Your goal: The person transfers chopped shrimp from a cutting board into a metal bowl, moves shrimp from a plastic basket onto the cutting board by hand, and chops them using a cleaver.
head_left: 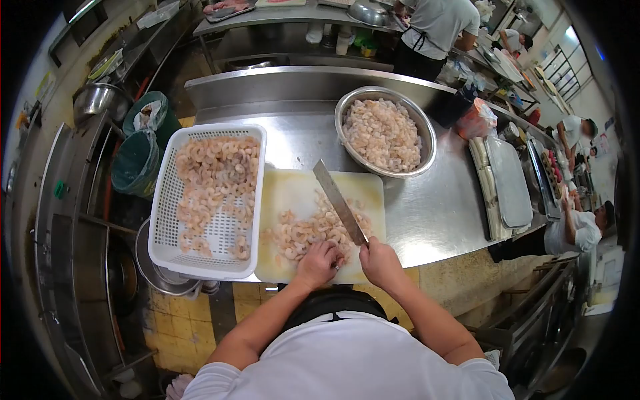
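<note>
My right hand (380,264) is wrapped round the handle of a broad knife (339,203), its blade slanting up and left over the cutting board (283,190). My left hand (319,265) rests at the lower edge of a pile of peeled shrimp (300,235) on the board; its fingers are curled in on shrimp. Left of the board stands a white perforated basket (160,230), partly filled with shrimp (217,163). Behind the board, to the right, a round metal bowl (431,137) is heaped with shrimp pieces (381,133).
Bins with green liners (137,160) stand left of the steel table (427,220). At its right are a lidded tray (508,180) and a plastic bag (477,119). One person (437,30) works behind the table; other people (579,230) are at the far right.
</note>
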The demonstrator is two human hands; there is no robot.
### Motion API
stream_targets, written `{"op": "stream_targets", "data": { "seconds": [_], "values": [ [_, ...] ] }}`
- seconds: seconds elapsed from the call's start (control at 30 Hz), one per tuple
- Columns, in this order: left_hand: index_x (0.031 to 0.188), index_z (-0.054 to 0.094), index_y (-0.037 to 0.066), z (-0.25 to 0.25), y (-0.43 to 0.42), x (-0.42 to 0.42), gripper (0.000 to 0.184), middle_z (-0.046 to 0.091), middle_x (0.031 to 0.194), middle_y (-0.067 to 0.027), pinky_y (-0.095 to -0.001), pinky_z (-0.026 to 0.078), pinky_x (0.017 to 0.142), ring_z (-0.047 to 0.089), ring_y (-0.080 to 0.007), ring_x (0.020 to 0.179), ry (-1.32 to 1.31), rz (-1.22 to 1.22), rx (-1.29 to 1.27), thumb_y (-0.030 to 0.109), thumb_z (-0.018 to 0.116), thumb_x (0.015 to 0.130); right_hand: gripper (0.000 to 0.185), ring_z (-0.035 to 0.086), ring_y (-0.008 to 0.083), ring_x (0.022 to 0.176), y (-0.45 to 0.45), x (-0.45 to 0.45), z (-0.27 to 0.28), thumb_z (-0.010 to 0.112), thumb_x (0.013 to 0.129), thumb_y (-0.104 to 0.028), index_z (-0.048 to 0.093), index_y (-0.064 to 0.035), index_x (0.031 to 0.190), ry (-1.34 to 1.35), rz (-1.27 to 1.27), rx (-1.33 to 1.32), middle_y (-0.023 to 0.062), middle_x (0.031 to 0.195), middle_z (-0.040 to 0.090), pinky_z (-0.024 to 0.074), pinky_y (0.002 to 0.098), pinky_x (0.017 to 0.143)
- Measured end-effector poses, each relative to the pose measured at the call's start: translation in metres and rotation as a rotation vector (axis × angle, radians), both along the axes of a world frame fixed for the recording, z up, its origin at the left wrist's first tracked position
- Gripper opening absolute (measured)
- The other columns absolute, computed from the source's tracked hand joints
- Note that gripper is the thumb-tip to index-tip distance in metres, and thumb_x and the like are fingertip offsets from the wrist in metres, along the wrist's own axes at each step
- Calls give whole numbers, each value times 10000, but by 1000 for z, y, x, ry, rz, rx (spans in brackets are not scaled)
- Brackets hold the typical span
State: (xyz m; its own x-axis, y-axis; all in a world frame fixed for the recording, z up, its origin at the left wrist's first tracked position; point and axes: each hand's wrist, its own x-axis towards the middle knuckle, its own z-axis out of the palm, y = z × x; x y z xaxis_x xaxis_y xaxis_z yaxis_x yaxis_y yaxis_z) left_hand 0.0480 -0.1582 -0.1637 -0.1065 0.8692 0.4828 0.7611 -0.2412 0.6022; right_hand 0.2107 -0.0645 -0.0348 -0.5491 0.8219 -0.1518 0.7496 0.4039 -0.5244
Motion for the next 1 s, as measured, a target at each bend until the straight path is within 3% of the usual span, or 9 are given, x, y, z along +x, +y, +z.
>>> {"op": "stream_targets", "data": {
  "seconds": [0.17, 0.43, 0.63, 0.73, 0.83, 1.0],
  "values": [
    [903, 617, 52, 4, -1, -4, 260, 635, 1023, -125, -451, 533, 843, 634, -345, 943, 43, -9, 16, 124, 827, 766, 312, 679, 548, 780, 5, -3, -63, 604, 1012, -236, 617, 72, 966, -74, 81, -9, 352, 780, 673, 545, 607, 735],
    [909, 620, 49, 2, -3, -5, 276, 627, 1071, -145, -447, 531, 847, 630, -358, 957, -2, -32, 10, 124, 822, 737, 440, 693, 499, 827, -1, 8, -17, 602, 1074, -366, 618, 60, 965, 71, -82, -276, 314, 832, 680, 522, 534, 732],
    [916, 632, 49, 2, -3, -4, 294, 621, 1072, -148, -444, 538, 860, 633, -360, 973, -14, 5, 63, 104, 836, 712, 415, 657, 560, 815, -16, 2, 14, 515, 1108, -328, 622, 45, 961, 146, -64, -120, 346, 820, 668, 501, 616, 720],
    [914, 633, 53, 4, -4, -6, 284, 621, 1076, -148, -449, 540, 872, 633, -363, 986, -8, -12, 32, 85, 833, 714, 425, 648, 567, 821, -15, -2, -34, 488, 1117, -323, 626, 46, 958, 13, 2, -108, 345, 820, 664, 491, 615, 724],
    [899, 620, 49, 5, -1, -6, 263, 622, 1079, -151, -451, 535, 880, 625, -364, 992, -1, -4, 19, 81, 816, 726, 432, 643, 574, 801, -5, -9, -44, 492, 1112, -338, 618, 48, 965, 45, 5, -55, 350, 808, 660, 490, 636, 727],
    [891, 610, 42, -1, -3, -3, 255, 623, 1078, -148, -447, 536, 874, 620, -361, 988, -19, 4, 23, 80, 804, 730, 434, 642, 573, 797, -3, -6, 6, 499, 1110, -336, 610, 49, 943, 41, -42, -78, 352, 805, 661, 493, 636, 717]
  ]
}}
